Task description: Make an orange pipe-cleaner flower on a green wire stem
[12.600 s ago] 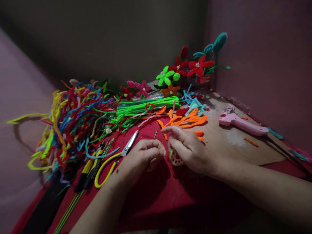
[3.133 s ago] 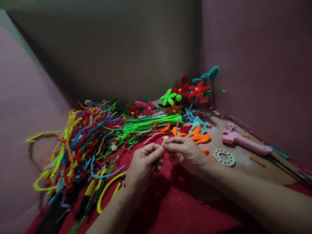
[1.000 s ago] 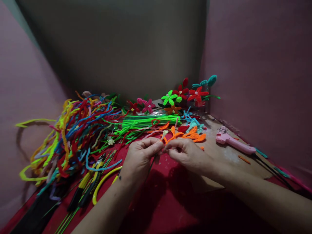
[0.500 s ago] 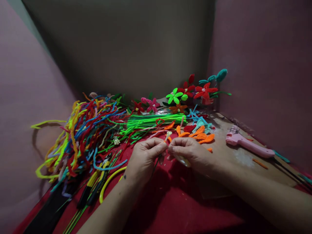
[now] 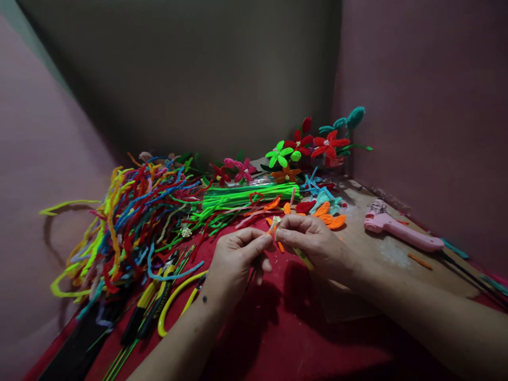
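Note:
My left hand point(image 5: 238, 259) is closed, thumb and forefinger pinching a thin flower stem topped by a cluster of pale stamens point(image 5: 277, 219). A dark end of the stem shows below the fingers. My right hand point(image 5: 319, 246) meets it from the other side, its fingertips pinched just under the stamens. Beneath the right palm sits a yellowish roll of tape point(image 5: 304, 259), seen edge-on and partly hidden. Orange fuzzy petals point(image 5: 333, 219) lie just beyond the right hand.
A tangled heap of pipe cleaners point(image 5: 127, 222) lies left, beside a green bundle point(image 5: 254, 196). Pliers point(image 5: 156, 304) and yellow-handled scissors point(image 5: 162, 317) rest near my left forearm. A pink glue gun point(image 5: 413, 236) lies on cardboard point(image 5: 381, 270). Finished fuzzy flowers point(image 5: 280, 154) stand behind.
My right hand has come closer to the stamens, its fingertips now higher against them. The roll under its palm has turned edge-on. The view has shifted slightly.

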`<action>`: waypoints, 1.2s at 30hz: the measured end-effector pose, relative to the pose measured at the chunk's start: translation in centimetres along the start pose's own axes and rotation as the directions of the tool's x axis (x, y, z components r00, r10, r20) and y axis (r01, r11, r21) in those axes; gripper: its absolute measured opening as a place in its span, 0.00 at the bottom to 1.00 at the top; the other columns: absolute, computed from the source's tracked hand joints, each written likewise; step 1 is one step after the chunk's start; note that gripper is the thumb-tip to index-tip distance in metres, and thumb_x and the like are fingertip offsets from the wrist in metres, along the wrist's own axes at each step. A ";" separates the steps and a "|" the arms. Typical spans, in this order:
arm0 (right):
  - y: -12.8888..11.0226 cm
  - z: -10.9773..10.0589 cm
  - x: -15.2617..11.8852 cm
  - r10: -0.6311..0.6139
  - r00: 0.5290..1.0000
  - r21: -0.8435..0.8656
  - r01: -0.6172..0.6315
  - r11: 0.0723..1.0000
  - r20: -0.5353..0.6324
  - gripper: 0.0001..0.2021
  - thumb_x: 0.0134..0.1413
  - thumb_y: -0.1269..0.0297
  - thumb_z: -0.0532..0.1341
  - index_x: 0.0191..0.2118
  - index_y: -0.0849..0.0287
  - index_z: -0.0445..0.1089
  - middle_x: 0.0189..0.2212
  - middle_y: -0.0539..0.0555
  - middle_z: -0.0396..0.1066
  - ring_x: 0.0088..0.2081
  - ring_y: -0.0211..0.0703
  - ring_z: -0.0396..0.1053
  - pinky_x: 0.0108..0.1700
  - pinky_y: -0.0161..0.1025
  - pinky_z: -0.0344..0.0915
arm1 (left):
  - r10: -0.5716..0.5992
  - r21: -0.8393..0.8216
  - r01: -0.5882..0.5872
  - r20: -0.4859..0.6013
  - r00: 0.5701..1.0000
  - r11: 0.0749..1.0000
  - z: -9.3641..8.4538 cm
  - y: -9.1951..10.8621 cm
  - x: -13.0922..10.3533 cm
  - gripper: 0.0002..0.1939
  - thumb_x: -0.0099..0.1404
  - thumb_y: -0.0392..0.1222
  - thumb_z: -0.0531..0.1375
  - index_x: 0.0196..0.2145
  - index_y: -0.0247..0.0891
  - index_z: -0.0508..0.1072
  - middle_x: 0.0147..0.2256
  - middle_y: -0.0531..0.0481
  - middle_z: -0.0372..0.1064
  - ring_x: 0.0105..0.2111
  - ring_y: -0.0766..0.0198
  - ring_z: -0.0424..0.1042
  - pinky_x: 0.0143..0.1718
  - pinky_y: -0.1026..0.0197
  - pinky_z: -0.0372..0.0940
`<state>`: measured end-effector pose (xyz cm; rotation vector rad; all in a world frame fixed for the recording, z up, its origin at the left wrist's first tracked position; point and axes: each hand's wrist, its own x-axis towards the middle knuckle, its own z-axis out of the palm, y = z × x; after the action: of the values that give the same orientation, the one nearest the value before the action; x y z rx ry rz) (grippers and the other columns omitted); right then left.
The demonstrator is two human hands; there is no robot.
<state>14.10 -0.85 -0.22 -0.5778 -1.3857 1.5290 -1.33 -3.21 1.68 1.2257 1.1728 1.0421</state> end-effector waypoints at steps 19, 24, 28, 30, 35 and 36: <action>1.2 0.6 0.2 -0.013 0.983 -0.059 0.002 0.998 -0.181 0.12 0.46 0.57 0.62 0.25 0.61 0.65 0.23 0.47 0.61 0.25 0.33 0.57 0.29 0.32 0.57 | 0.044 0.006 -0.044 0.000 0.999 0.999 0.5 -0.7 -0.2 0.12 0.56 0.47 0.60 0.24 0.35 0.69 0.13 0.56 0.61 0.12 0.74 0.54 0.13 0.70 0.48; 1.2 0.5 0.2 -0.019 0.988 0.066 0.029 0.997 -0.155 0.07 0.44 0.61 0.65 0.29 0.59 0.70 0.27 0.48 0.66 0.29 0.33 0.62 0.33 0.33 0.60 | 0.104 -0.057 -0.103 0.012 0.994 0.993 0.7 -1.2 -0.2 0.09 0.58 0.43 0.60 0.25 0.35 0.69 0.14 0.56 0.61 0.13 0.74 0.55 0.15 0.70 0.50; 1.1 0.5 -0.1 -0.026 0.985 0.074 0.039 0.996 -0.172 0.07 0.44 0.63 0.65 0.25 0.61 0.71 0.24 0.48 0.66 0.27 0.33 0.61 0.31 0.32 0.59 | 0.099 -0.084 -0.095 0.047 0.994 0.992 0.9 -1.3 -0.2 0.08 0.58 0.41 0.60 0.25 0.35 0.70 0.14 0.56 0.61 0.14 0.74 0.56 0.16 0.70 0.50; 1.0 0.6 -0.2 -0.017 0.982 0.102 0.036 0.994 -0.189 0.06 0.44 0.64 0.65 0.25 0.61 0.71 0.24 0.48 0.65 0.27 0.32 0.60 0.30 0.32 0.58 | 0.084 -0.112 -0.077 0.061 0.995 0.991 1.0 -1.3 -0.2 0.08 0.58 0.41 0.60 0.25 0.35 0.69 0.14 0.57 0.59 0.15 0.75 0.54 0.17 0.70 0.49; 0.9 0.8 -0.2 0.017 0.984 0.175 0.014 0.984 -0.175 0.06 0.44 0.65 0.65 0.23 0.61 0.71 0.22 0.48 0.66 0.25 0.32 0.61 0.29 0.32 0.58 | 0.058 -0.203 -0.039 0.090 0.994 0.978 1.1 -1.0 -0.3 0.08 0.59 0.42 0.59 0.26 0.34 0.69 0.19 0.56 0.60 0.17 0.77 0.54 0.18 0.71 0.48; 0.9 0.8 -0.2 0.022 0.985 0.179 0.009 0.984 -0.172 0.06 0.44 0.65 0.65 0.23 0.61 0.71 0.22 0.48 0.66 0.25 0.32 0.61 0.29 0.32 0.57 | 0.052 -0.207 -0.032 0.089 0.995 0.978 1.2 -0.8 -0.4 0.09 0.60 0.42 0.58 0.27 0.34 0.69 0.20 0.56 0.61 0.17 0.77 0.55 0.17 0.71 0.49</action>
<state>13.19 -1.35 -0.90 -0.5889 -1.1019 1.5512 -0.20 -3.79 0.84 1.1277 0.9455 1.0966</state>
